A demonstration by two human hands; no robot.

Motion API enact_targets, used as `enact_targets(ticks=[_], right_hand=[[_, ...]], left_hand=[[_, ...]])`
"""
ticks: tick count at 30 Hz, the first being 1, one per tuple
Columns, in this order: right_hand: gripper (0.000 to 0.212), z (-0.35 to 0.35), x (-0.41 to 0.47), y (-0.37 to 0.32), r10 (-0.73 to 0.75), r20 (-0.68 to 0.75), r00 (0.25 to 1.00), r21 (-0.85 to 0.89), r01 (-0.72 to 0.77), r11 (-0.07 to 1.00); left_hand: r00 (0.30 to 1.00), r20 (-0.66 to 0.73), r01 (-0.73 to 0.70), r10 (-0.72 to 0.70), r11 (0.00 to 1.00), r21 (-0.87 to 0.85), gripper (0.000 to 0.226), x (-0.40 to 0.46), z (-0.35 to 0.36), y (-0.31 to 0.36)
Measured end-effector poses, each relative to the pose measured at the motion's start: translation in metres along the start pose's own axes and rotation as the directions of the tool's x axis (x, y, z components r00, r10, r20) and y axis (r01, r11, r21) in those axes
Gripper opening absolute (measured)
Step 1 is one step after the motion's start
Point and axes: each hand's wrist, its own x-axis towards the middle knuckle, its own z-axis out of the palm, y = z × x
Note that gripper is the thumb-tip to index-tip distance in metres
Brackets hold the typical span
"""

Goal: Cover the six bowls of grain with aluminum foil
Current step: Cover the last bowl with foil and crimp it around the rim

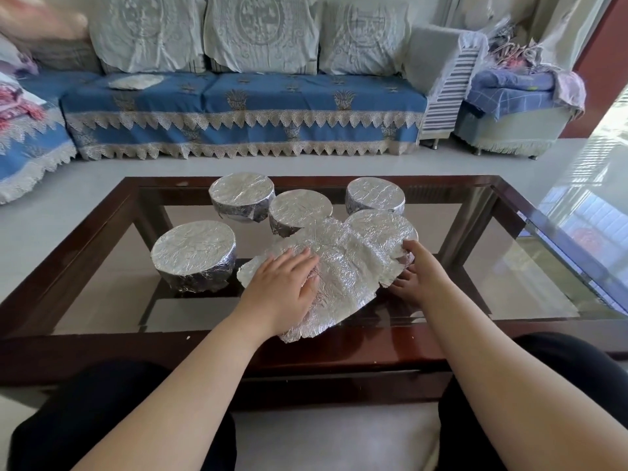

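Several bowls stand wrapped in foil on the glass coffee table (136,348): one at front left (193,256), three along the back (242,195) (300,210) (375,195), and one at right (380,227), partly behind a loose sheet. That crumpled foil sheet (343,277) lies spread at the front centre; whatever is under it is hidden. My left hand (285,287) presses flat on the sheet's left part with straight fingers. My right hand (419,273) pinches the sheet's right edge, thumb on top and fingers underneath.
The table has a dark wooden frame and a lower shelf visible through the glass. A blue-covered sofa (244,107) runs behind it, with an armchair (509,107) at back right. My knees (102,419) sit close to the table's front edge.
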Motion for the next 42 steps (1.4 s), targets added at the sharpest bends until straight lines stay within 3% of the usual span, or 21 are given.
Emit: enact_targets(ticks=[7,12,18,22,25,28,29,31,34,37,40,42], right_hand=[[0.047,-0.004,0.002,0.002,-0.011,0.0,1.0,0.105,0.011,0.994],[0.061,-0.013,0.006,-0.003,-0.065,-0.103,0.993,0.213,0.086,0.973],[0.059,-0.024,0.011,-0.016,-0.115,-0.192,0.975,0.293,0.169,0.941],[0.071,-0.02,0.005,-0.02,-0.098,-0.173,0.98,0.252,0.14,0.958],[0.062,-0.021,-0.003,-0.019,-0.084,-0.278,0.957,0.198,0.143,0.97],[0.05,-0.019,-0.01,-0.01,-0.285,-0.404,0.869,0.034,0.325,0.945],[0.047,-0.016,-0.014,-0.006,-0.37,-0.382,0.847,-0.074,0.371,0.926],[0.045,-0.007,-0.02,0.004,-0.439,-0.216,0.872,-0.255,0.384,0.887],[0.05,0.001,-0.027,0.022,-0.304,0.02,0.952,-0.478,0.276,0.834],[0.037,0.002,-0.032,0.032,-0.298,0.154,0.942,-0.564,0.331,0.757],[0.067,-0.003,-0.033,0.03,-0.295,0.191,0.936,-0.691,0.342,0.637],[0.069,-0.008,-0.034,0.026,-0.211,0.22,0.952,-0.727,0.304,0.615]], left_hand=[[1.0,-0.013,-0.024,0.023,0.999,-0.04,0.057,0.001,0.001,-0.006],[1.0,-0.02,-0.023,0.022,0.997,-0.077,0.068,0.002,0.004,-0.008],[0.999,-0.028,-0.029,0.026,0.994,-0.108,0.084,0.003,0.005,-0.01],[1.0,-0.024,-0.021,0.019,0.994,-0.103,0.072,0.002,0.003,-0.01],[1.0,-0.011,-0.016,0.014,0.995,-0.1,0.066,0.001,0.001,-0.008],[1.0,-0.011,-0.019,0.018,0.995,-0.093,0.053,0.001,0.0,-0.007],[1.0,-0.008,-0.02,0.02,0.996,-0.086,0.05,0.001,0.001,-0.007],[1.0,0.014,-0.017,0.018,0.999,-0.045,0.05,0.0,0.003,-0.007],[0.997,0.08,0.02,-0.02,1.0,0.011,0.054,-0.002,0.004,-0.007],[0.988,0.149,0.029,-0.03,1.0,0.011,0.053,-0.005,0.0,-0.009],[0.989,0.147,0.023,-0.02,1.0,-0.019,0.055,-0.007,-0.005,-0.012],[0.992,0.128,0.027,-0.023,0.999,-0.03,0.061,-0.008,-0.008,-0.011]])
